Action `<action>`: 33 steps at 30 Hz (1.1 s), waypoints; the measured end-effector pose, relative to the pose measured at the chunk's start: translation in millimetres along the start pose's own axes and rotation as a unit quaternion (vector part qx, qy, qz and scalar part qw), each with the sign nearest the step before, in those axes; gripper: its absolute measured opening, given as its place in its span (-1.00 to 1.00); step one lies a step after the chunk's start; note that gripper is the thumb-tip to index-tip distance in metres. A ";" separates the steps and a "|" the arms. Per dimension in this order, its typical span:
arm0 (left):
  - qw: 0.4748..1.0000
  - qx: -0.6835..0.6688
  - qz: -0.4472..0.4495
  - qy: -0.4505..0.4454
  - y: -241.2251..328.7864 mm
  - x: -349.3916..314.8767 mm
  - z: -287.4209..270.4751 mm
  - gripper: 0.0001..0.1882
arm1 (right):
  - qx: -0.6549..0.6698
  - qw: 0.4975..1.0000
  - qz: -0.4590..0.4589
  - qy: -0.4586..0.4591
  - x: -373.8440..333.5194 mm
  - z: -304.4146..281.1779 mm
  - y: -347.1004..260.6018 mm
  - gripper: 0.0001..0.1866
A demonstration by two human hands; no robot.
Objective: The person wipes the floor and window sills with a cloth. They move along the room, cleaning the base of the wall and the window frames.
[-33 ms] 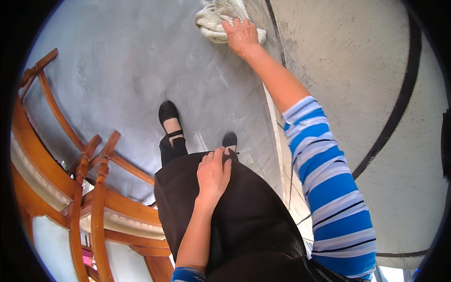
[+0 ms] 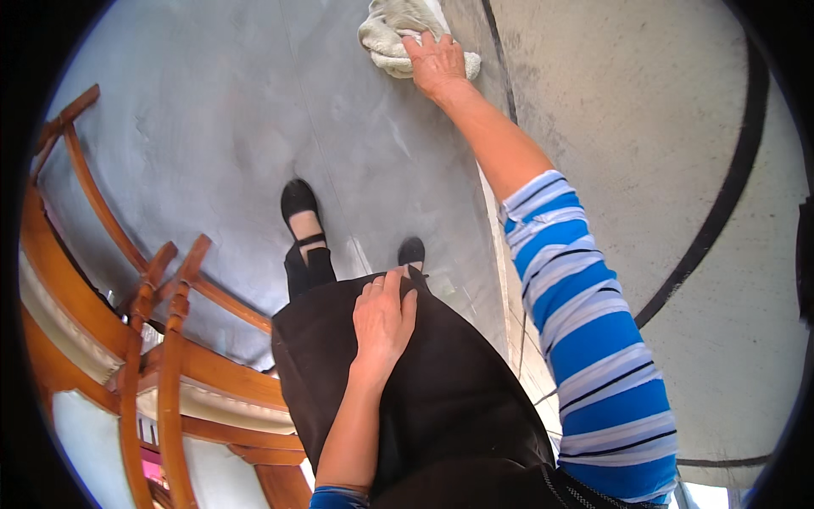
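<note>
Barely shifted since an instant ago, with the right hand (image 2: 439,68) over one slightly refolded off-white cloth (image 2: 386,38), so contact kept; pinching or just pressing, cannot tell. Near the edge between grey floor (image 2: 203,144) and pale surface (image 2: 610,127). On a dark apron (image 2: 458,373), one left hand (image 2: 384,316), flat, fingers extended. Beyond, two black shoes (image 2: 298,197), at least two wooden chairs (image 2: 172,382).

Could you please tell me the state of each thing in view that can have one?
White cloth: bunched up and creased
Dark apron: draped over the legs
Right hand: fingers bent, holding the cloth
Left hand: open, resting on the apron
Striped right sleeve: ending short of the wrist
Black shoes: both worn
Wooden chairs: close together, partly out of view
</note>
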State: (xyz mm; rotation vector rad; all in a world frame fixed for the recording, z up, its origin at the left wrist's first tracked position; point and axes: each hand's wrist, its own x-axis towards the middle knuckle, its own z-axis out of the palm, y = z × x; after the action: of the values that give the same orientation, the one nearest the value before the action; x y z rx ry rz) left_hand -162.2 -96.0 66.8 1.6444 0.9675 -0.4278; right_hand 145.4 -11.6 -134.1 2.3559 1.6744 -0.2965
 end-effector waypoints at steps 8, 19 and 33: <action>1.000 0.015 -0.001 -0.006 1.6 -29.7 36.2 -0.65 | -0.059 0.985 0.051 -0.152 -247.8 144.1 -9.0 -0.81; 0.999 0.025 -0.012 -0.024 -16.8 -77.6 127.6 -0.65 | 0.069 0.799 0.171 -0.572 -555.8 59.6 9.1 -0.68; 0.998 0.040 0.049 0.016 -30.4 -108.4 191.7 -0.69 | 0.072 0.996 0.019 -0.048 -203.8 43.9 16.4 -0.31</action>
State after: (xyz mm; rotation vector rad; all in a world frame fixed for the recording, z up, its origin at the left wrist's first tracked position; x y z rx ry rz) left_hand -211.1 -312.8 65.5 1.7684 0.9001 -0.3794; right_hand 93.6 -213.3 -114.0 2.4302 1.6108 -0.5327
